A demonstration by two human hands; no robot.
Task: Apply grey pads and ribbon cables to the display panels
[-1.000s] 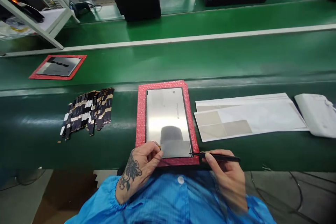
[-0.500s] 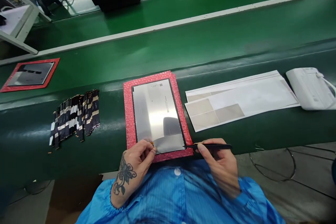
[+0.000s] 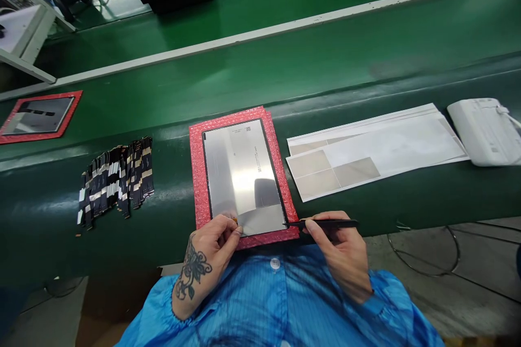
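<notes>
Display panel [image 3: 243,176] is laid on red bubble wrap [image 3: 196,173], long axis running near to far; left hand [image 3: 211,252] fingers pinched at its near-left corner, right hand [image 3: 340,252] closed on black tweezers [image 3: 325,223], tip touching the near-right corner.

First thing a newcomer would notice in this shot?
The shiny display panel on its red bubble-wrap mat, at the near edge of the green conveyor belt. The left hand pinches the panel's near edge, while the right hand holds black tweezers with the tip at the near right corner. A fanned pile of flex cables lies to the left.
</notes>
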